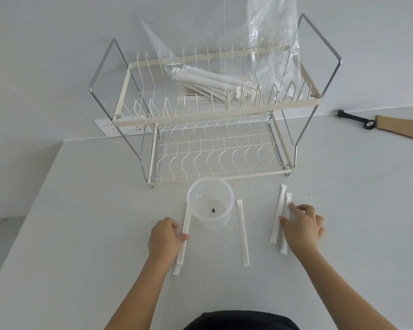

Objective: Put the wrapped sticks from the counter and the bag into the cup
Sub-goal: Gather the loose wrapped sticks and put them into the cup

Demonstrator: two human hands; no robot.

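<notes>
A clear plastic cup point(210, 203) stands upright on the counter in front of the rack, with only a small dark speck at its bottom. Left of it lie wrapped sticks point(184, 225); my left hand point(163, 236) pinches them near their middle. One wrapped stick point(242, 232) lies alone just right of the cup. Further right, two wrapped sticks point(280, 210) lie side by side, and the fingers of my right hand point(302, 225) rest on them. A clear bag point(270, 51) holding several more wrapped sticks point(210, 82) lies on the rack's upper shelf.
A two-tier wire dish rack point(215, 110) stands against the wall behind the cup. A wall socket point(112, 128) sits to its left. A black-handled tool point(354, 120) and a piece of cardboard point(398, 127) lie at the far right. The counter edge runs down the left side.
</notes>
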